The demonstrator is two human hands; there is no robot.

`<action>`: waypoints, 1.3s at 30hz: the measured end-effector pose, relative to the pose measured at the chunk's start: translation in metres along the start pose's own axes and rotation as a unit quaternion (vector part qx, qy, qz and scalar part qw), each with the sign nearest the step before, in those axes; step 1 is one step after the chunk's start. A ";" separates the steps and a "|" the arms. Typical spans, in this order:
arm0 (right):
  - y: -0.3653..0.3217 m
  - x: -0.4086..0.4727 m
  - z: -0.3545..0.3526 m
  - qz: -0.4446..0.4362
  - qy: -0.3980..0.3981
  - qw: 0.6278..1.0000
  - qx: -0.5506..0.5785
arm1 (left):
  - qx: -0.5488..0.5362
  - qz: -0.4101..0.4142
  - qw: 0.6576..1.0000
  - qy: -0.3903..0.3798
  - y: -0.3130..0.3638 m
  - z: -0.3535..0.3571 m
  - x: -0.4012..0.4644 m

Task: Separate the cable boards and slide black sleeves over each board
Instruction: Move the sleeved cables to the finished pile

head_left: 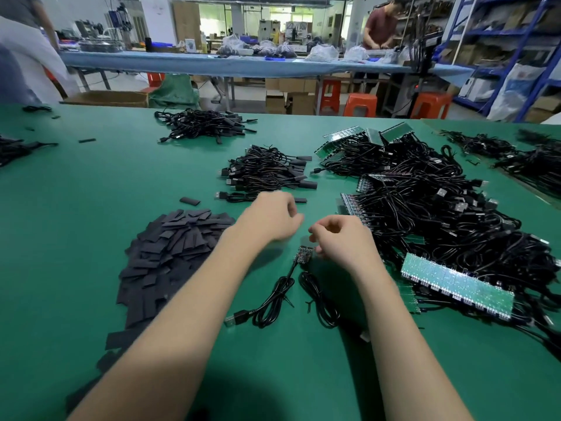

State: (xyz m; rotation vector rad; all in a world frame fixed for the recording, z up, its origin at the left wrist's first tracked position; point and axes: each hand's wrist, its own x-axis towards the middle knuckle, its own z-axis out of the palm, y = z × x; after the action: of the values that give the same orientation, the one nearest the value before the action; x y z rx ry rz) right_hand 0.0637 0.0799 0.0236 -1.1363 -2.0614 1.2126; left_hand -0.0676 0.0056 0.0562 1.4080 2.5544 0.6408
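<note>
Green matted table (76, 208) in a cluttered workshop, blue-clothed bench and orange stools behind.
Both hands hover mid-table, loosely curled, holding nothing: left hand (270, 217) blurred, right hand (343, 238) just above a small board (303, 255) with coiled black cable. Flat matte sleeves (173, 253) heap leftward; tangled boards toward the right edge.

left: sleeve pile (170, 253) | right: cable-board heap (440, 226) | between: bare green mat (303, 375), two coiled cables (273, 302)
</note>
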 end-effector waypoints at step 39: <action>-0.011 -0.028 0.009 0.208 -0.240 0.795 0.517 | -0.801 -0.201 0.538 -0.169 -0.021 0.011 -0.074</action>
State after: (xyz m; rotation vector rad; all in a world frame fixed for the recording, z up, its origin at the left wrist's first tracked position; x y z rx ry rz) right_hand 0.0673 0.0488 0.0292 -0.7373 -0.9919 2.5893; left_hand -0.0404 -0.0628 0.0322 0.1298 0.8535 1.6262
